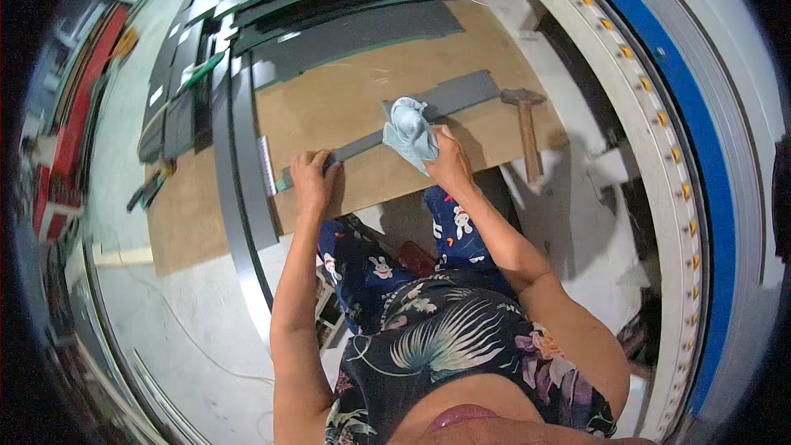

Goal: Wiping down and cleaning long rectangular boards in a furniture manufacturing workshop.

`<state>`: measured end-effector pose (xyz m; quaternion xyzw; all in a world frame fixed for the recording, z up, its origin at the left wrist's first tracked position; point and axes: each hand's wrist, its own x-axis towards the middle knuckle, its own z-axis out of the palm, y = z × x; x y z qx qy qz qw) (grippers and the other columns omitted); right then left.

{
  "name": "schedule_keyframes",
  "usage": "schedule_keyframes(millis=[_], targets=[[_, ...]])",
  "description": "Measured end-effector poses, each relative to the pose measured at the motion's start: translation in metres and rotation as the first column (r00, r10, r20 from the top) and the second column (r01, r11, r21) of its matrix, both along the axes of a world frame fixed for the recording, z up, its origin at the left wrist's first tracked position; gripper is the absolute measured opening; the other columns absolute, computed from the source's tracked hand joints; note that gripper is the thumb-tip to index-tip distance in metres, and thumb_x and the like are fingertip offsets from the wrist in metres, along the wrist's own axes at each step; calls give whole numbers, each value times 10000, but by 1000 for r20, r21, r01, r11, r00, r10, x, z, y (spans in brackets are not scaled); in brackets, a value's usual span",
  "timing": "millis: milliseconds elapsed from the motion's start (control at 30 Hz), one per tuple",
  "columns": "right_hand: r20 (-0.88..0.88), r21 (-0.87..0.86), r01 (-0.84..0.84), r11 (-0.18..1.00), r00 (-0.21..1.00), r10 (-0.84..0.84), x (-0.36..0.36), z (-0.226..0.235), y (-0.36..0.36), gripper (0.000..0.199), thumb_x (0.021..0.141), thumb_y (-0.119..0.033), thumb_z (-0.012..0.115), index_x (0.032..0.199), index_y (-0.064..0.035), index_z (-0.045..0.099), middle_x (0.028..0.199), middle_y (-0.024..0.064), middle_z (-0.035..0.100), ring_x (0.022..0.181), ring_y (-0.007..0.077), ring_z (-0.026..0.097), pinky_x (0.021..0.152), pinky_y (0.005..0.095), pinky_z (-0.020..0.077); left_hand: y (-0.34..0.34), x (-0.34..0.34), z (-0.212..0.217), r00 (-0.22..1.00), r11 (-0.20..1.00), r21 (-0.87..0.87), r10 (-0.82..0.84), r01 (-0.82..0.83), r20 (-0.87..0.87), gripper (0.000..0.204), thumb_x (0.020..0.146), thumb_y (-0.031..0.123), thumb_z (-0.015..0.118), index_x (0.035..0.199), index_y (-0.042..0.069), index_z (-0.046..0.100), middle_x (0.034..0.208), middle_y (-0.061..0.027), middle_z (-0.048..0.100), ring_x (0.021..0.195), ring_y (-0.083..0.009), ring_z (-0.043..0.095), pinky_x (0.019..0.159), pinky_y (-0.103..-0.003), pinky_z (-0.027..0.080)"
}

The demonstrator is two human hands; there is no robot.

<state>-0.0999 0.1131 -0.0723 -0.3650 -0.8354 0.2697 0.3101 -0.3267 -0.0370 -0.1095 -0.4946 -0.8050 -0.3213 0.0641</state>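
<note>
A long, narrow dark grey strip [362, 145], which looks like sheet metal, lies slantwise across the brown board; its right part is wider. Near its left end, my left hand [313, 181] grips it with curled fingers. My right hand [449, 161] is closed on a crumpled pale blue cloth [409, 128], bunched over the strip's middle. The cloth hides part of the strip, and I cannot tell how firmly it presses. To the right of the strip lies a hammer [528, 136] with a wooden handle, its head toward the far side.
The brown board [329, 111] bears stacked dark grey panels [354, 37] at the back and long dark strips [239, 148] on the left. A short white ruler-like piece [266, 165] lies near my left hand. Pliers [151, 187] sit at far left; a blue-edged machine frame [671, 66] curves along the right.
</note>
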Motion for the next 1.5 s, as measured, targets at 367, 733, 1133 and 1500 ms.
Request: schedule_keyframes(millis=[367, 733, 1133, 1500], targets=[[132, -35, 256, 966, 959, -249, 47, -10, -19, 425, 658, -54, 667, 1069, -9, 570, 1162, 125, 532, 1049, 306, 537, 863, 378, 449, 13, -31, -21, 992, 992, -33, -124, 123, -24, 311, 684, 133, 714, 976, 44, 657, 901, -170, 606, 854, -346, 550, 800, -423, 425], [-91, -225, 454, 862, 871, -483, 51, -19, 21, 802, 671, -402, 741, 1271, -3, 389, 1195, 232, 479, 1111, 380, 463, 933, 455, 373, 11, -7, -14, 965, 993, -34, -120, 115, -234, 449, 760, 228, 677, 1160, 58, 562, 1069, -200, 564, 966, -370, 523, 841, -451, 402], [-285, 64, 444, 894, 866, -411, 134, -13, -1, 532, 760, -307, 671, 1158, 3, 502, 1153, 211, 498, 1062, 340, 497, 889, 441, 400, 49, 88, -4, 940, 953, 163, -203, 254, -274, 405, 827, 213, 624, 1195, 65, 542, 1150, -193, 521, 1042, -347, 495, 850, -452, 408], [52, -10, 995, -102, -101, -994, 481, -199, -261, 202, 821, -189, 604, 946, -30, 612, 786, 128, 613, 738, 285, 596, 694, 377, 464, 58, 106, 3, 963, 929, 273, -209, 250, -168, 422, 851, 322, 594, 1170, 48, 559, 1138, -171, 529, 1036, -320, 512, 860, -441, 422]])
